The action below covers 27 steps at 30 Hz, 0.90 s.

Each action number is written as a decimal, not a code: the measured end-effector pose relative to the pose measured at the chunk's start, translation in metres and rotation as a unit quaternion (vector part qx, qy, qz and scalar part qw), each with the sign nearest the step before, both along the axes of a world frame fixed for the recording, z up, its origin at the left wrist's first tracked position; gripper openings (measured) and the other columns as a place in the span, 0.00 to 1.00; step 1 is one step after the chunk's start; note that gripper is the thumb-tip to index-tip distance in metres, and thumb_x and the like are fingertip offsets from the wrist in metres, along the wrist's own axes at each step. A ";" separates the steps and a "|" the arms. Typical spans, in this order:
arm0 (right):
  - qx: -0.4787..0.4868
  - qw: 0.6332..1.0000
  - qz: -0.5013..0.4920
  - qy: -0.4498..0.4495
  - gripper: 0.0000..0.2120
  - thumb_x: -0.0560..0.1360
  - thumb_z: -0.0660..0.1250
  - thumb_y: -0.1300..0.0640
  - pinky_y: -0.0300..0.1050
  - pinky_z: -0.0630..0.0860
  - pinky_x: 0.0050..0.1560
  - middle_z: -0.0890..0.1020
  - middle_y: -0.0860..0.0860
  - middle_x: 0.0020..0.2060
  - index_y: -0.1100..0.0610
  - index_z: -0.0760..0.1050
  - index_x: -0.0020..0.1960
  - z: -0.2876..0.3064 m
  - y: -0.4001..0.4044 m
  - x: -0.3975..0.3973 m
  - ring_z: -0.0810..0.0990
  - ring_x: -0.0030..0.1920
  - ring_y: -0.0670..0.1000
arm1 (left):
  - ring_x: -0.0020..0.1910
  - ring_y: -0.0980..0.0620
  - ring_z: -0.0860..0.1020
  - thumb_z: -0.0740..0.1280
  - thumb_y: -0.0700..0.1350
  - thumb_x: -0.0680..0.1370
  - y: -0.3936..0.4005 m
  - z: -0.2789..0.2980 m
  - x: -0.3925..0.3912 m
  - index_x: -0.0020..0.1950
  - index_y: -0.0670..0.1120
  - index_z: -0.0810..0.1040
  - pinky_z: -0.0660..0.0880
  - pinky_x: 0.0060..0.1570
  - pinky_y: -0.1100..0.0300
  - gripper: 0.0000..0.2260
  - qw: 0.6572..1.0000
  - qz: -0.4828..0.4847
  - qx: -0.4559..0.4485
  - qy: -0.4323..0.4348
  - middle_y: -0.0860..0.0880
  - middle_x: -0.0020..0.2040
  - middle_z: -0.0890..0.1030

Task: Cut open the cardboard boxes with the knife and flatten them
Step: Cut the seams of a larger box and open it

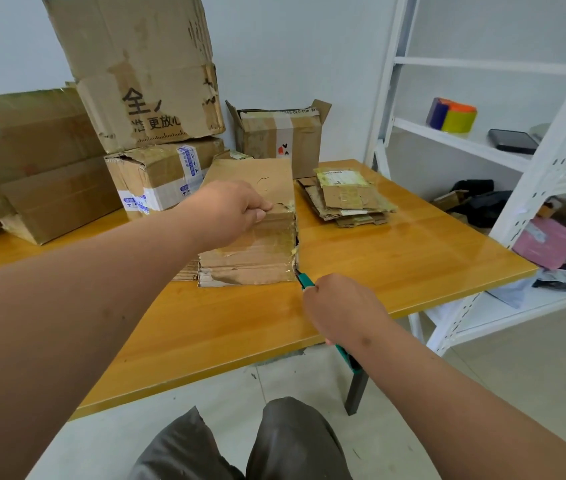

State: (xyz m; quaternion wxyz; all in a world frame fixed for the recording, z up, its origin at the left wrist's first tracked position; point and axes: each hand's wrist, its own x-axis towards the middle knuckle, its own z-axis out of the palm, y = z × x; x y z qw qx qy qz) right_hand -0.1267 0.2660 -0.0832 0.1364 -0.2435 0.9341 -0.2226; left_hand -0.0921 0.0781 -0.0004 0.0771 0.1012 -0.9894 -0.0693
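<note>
Several cardboard boxes crowd the wooden tabletop from nine to eleven o'clock: a long flat carton at the far left, a taped box with blue-printed tape beside it, and a big worn box with black characters stacked tilted on top of that one. Toward twelve o'clock an open-flapped small box stands against the wall. At the centre of the tabletop lies the box being worked on, tape-covered and partly collapsed, its right edge split open along the side. The left hand reaches in from eight o'clock and its grip is curled over the box's top edge, thumb and fingers pinching the cardboard there. At the box's lower right corner, about five o'clock from it, the teal utility knife touches the split seam with its tip; the right hand has its grip wrapped tight round the handle, whose back end shows below the wrist. At one o'clock from the box a pile of flattened cardboard lies well apart from it. At three o'clock a white metal shelf holds a dark flat device and coloured containers.
</note>
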 end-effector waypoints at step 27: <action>0.066 0.998 0.009 -0.008 0.09 0.77 0.56 0.56 0.50 0.77 0.41 0.77 0.51 0.38 0.56 0.69 0.40 0.007 -0.003 -0.007 0.80 0.41 0.55 | 0.61 0.49 0.72 0.61 0.47 0.82 -0.003 -0.003 0.003 0.67 0.51 0.76 0.69 0.62 0.54 0.14 0.999 -0.003 0.038 0.025 0.51 0.63 0.75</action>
